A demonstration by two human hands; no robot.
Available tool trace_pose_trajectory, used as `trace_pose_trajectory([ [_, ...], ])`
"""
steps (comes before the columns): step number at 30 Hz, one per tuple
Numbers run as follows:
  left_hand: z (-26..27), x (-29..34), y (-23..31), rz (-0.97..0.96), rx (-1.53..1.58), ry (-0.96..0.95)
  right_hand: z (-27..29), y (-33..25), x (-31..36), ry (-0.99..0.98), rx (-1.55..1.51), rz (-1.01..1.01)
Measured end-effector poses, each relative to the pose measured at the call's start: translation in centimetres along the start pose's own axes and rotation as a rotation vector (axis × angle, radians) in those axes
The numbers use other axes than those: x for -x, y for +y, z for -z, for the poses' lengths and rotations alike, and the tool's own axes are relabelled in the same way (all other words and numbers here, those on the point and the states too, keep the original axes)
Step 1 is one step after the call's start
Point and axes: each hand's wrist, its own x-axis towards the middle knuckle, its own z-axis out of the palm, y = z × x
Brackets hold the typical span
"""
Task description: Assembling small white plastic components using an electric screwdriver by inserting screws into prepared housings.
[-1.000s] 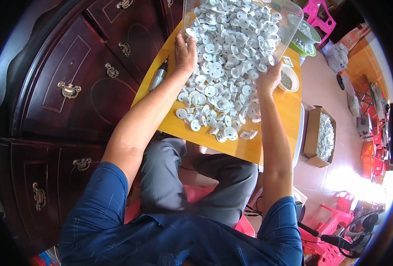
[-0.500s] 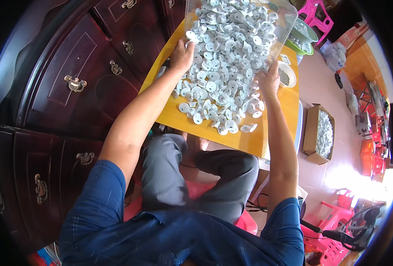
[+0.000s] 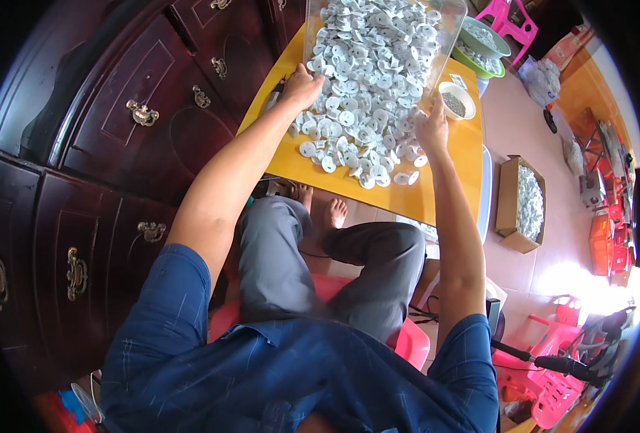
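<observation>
White disc-shaped plastic parts (image 3: pixel 378 94) lie heaped between the two hands, spreading from a clear plastic bin (image 3: pixel 443 50) just beyond them onto a yellow wooden table (image 3: pixel 458 184) on the near side. The left hand (image 3: pixel 304 88) and the right hand (image 3: pixel 432 131) are well apart, each clasping one side of the bin's near end, fingers partly hidden. Just beside the right hand stands a white bowl (image 3: pixel 470 113) of greyish grains; farther beyond that hand, a grey-green basin (image 3: pixel 504 49) sits over a bright green one (image 3: pixel 490 74), both holding pale parts. To the right hand's right, on the floor, stands a cardboard box (image 3: pixel 508 198) of whitish pieces. A dark wooden cabinet (image 3: pixel 111 155) stands left of the left hand.
</observation>
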Motion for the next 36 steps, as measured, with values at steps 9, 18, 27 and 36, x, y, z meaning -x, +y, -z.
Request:
trace_pose_trajectory([
  [9, 2.2, 3.0, 0.7, -0.100, -0.174, -0.074, 4.0, -3.5, 3.3, 0.245, -0.215, 0.119],
  [18, 9.4, 12.0, 1.7, -0.365, 0.324, -0.215, 9.8, -7.6, 9.8, -0.116, -0.765, -0.053],
  [27, 14.6, 27.1, -2.8, -0.484, 0.021, -0.762, 10.2, -12.2, 17.1, -1.539, -0.476, -0.015],
  [36, 8.2, 29.9, -8.7, -0.735, -0.270, -0.185, -10.4, -3.0, 19.7, -1.007, 0.311, 0.056],
])
